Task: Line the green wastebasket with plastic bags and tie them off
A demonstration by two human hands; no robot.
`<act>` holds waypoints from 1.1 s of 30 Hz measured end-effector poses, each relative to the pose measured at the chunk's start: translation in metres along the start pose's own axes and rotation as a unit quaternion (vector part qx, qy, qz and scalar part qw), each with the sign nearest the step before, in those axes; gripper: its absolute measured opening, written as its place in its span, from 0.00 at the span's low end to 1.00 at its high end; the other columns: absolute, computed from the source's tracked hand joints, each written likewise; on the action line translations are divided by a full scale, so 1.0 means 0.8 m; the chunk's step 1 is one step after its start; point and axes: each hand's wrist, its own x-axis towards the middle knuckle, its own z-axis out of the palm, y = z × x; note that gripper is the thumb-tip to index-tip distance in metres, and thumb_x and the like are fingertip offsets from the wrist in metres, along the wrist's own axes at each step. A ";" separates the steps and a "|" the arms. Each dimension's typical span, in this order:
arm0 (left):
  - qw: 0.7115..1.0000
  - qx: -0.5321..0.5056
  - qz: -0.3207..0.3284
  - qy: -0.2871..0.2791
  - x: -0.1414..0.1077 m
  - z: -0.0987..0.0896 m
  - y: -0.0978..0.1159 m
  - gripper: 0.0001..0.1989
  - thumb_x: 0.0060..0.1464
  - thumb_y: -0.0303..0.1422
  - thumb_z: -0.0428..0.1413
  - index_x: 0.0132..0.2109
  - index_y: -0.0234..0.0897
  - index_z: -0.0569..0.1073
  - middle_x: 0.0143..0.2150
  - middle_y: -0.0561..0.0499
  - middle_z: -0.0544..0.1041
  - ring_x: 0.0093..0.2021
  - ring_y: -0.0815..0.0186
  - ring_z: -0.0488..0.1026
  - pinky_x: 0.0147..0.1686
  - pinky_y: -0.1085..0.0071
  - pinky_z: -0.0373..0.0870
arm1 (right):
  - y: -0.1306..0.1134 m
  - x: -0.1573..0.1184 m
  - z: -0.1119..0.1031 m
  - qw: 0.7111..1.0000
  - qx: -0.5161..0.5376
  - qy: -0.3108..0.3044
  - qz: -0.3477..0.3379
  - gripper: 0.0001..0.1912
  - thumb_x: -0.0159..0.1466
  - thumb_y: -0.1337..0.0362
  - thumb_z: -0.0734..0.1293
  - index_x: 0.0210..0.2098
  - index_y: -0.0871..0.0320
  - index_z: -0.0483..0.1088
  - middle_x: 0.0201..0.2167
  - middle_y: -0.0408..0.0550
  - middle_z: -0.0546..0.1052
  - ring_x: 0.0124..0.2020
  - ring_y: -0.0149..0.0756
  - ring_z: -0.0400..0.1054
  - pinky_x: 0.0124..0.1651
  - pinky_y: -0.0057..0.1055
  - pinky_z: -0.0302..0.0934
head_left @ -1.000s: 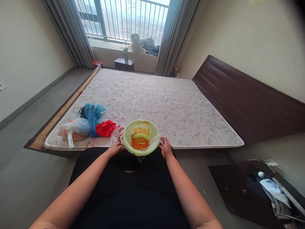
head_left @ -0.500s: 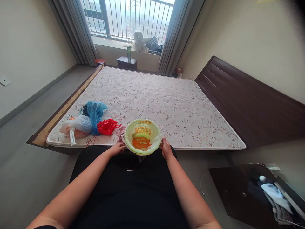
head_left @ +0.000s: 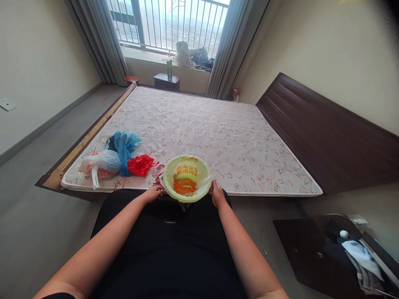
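Observation:
A small pale green-yellow waste bin (head_left: 204, 172) is in front of my body at the mattress edge, its mouth tilted toward me. A translucent plastic bag with orange print (head_left: 187, 169) lines it and is folded over the rim. My right hand (head_left: 216, 193) grips the bin's right side, with its fingertips partly hidden. On the left side my left hand (head_left: 154, 193) is closed against the bin, fingers curled near the rim. A crumpled pink cloth or bag (head_left: 158, 173) lies just beyond my left hand.
On the mattress (head_left: 199, 124) to the left lie a red plastic bag (head_left: 141, 165), a blue bag (head_left: 124, 147) and a white bag (head_left: 104, 164). The dark headboard (head_left: 311, 124) stands at right. A dark low table (head_left: 299, 245) holds cloths. A bottle (head_left: 169, 69) stands near the window.

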 end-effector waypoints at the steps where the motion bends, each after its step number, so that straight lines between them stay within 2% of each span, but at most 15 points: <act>1: 1.000 0.001 -0.001 0.000 0.000 0.000 0.000 0.13 0.54 0.40 0.58 0.41 0.35 0.75 0.32 0.48 0.78 0.30 0.62 0.77 0.28 0.70 0.68 | 0.000 0.000 0.000 1.000 0.000 0.000 0.000 0.26 0.63 0.40 0.68 0.47 0.55 0.76 0.49 0.52 0.82 0.46 0.46 0.79 0.42 0.37 0.72; 11: 1.000 0.002 -0.003 -0.006 -0.005 0.000 0.004 0.14 0.52 0.41 0.60 0.41 0.36 0.75 0.32 0.48 0.78 0.31 0.62 0.77 0.29 0.70 0.68 | -0.005 -0.004 0.003 1.000 0.000 -0.007 0.001 0.26 0.64 0.41 0.67 0.47 0.55 0.75 0.48 0.53 0.82 0.46 0.46 0.79 0.43 0.37 0.73; 18: 1.000 0.009 -0.011 -0.013 -0.002 0.000 0.004 0.12 0.53 0.38 0.59 0.41 0.36 0.75 0.31 0.49 0.78 0.30 0.63 0.76 0.27 0.72 0.67 | -0.005 -0.005 0.003 1.000 -0.004 -0.010 0.000 0.27 0.63 0.40 0.67 0.48 0.55 0.75 0.48 0.53 0.82 0.47 0.46 0.79 0.44 0.39 0.73; 33: 1.000 -0.003 -0.016 -0.003 -0.017 0.006 0.019 0.12 0.52 0.39 0.60 0.40 0.35 0.77 0.29 0.49 0.77 0.29 0.63 0.75 0.27 0.71 0.68 | -0.008 -0.006 0.004 1.000 -0.016 -0.011 0.004 0.27 0.61 0.39 0.68 0.47 0.54 0.76 0.47 0.52 0.83 0.49 0.48 0.78 0.45 0.39 0.72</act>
